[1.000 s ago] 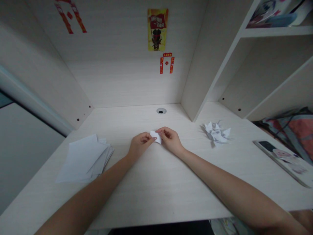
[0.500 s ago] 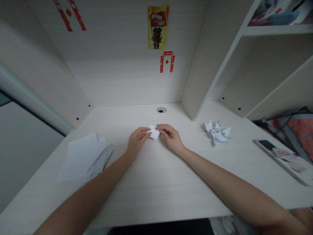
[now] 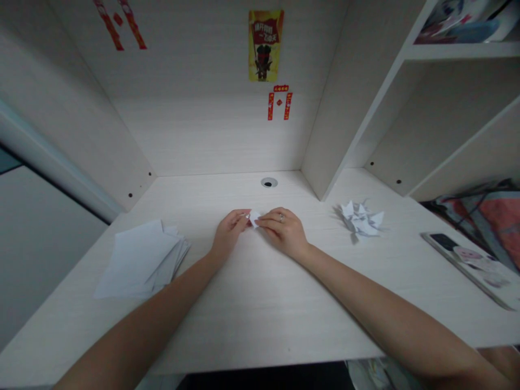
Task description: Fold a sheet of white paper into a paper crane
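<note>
Hands sat close together over the desk (image 3: 244,319): left hand (image 3: 227,230) and right hand (image 3: 286,230) each pinched one side of the small white paper (image 3: 254,218), probably to steady it. Paper stack (image 3: 142,254) lay left, likely for easy reach; folded pieces (image 3: 361,220) right, apparently set apart.

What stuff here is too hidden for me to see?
In the head view:
Small white paper: its folds, partly covered by the left hand and right hand.
Paper stack: lower sheets, mostly under the top one.
Folded paper pile: how many pieces; they overlap.
Upper-left red decoration: its top, cut off by the picture's edge.
</note>
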`<state>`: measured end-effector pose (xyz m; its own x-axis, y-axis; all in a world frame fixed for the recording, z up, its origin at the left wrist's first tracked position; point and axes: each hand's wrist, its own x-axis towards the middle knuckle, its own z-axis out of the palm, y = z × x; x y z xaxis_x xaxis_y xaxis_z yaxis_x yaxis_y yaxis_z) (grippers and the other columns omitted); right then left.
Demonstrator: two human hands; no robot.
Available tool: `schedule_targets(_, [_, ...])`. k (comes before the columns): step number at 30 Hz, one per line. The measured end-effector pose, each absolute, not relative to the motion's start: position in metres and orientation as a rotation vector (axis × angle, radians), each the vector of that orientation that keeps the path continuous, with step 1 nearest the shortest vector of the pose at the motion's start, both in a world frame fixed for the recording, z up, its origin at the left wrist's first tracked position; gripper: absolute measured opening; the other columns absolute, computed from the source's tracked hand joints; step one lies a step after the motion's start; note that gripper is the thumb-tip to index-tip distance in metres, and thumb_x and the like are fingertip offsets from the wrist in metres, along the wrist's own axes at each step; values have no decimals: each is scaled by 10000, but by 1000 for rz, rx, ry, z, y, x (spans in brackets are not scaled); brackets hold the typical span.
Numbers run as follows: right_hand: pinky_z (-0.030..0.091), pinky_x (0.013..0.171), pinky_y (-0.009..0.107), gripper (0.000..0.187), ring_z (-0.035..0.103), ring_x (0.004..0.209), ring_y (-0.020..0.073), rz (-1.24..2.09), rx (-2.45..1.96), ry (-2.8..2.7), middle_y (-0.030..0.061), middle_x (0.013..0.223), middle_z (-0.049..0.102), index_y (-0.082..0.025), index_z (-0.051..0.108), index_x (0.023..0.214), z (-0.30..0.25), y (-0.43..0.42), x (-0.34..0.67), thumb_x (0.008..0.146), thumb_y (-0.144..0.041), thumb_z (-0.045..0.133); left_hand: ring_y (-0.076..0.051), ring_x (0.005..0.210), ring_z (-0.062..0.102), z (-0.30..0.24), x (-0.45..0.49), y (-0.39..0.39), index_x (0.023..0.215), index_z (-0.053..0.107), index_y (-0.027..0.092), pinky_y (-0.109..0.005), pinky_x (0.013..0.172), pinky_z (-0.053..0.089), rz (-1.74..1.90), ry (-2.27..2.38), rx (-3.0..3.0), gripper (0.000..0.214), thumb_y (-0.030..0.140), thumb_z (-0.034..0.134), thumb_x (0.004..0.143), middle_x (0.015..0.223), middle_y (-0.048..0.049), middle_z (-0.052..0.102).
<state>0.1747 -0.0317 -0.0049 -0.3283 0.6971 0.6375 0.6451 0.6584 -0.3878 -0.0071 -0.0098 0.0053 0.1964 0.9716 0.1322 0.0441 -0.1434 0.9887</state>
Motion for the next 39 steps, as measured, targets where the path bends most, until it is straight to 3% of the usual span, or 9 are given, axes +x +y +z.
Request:
schedule_targets(10, [499,802,342,165,642,876,182,240,-1034,-1921,19,950,711,-289,705,903,-5,-35,170,842,-254,556,-145,716,626,0,-7,-8,1069,575,180,-257,687,470,1055,956,1442,396,329,639,708,741,-6,690])
schedule_targets(18, [506,833,363,72,658,871,198,509,-987,-1664,32,915,710,-272,713,800,-7,-31,165,774,-303,654,-159,776,654,3,-7,-8,1001,587,175,-288,740,497,1116,957,1350,371,272,691,659,885,-50,709])
schedule_targets(28, [513,836,364,131,648,900,203,713,-952,-1561,57,942,703,-235,702,829,-14,-25,164,792,-333,624,-172,825,661,6,-8,-9,999,588,165,-315,812,491,1129,964,1340,383,274,706,652,891,-56,715])
schedule_targets(35, [512,835,347,112,625,938,192,498,-1028,-1604,63,984,673,-211,627,889,-8,-31,162,820,-245,546,-182,861,661,5,-8,-10,1001,586,156,-323,827,494,1115,948,1326,411,279,729,636,928,-79,703])
schedule_targets(39, [519,809,345,244,615,929,189,373,-1049,-1728,59,1027,656,-212,589,1014,-10,-32,163,777,-173,544,-174,849,665,7,-5,-15,950,595,157,-306,808,509,1122,984,1452,349,288,718,650,980,-83,687])
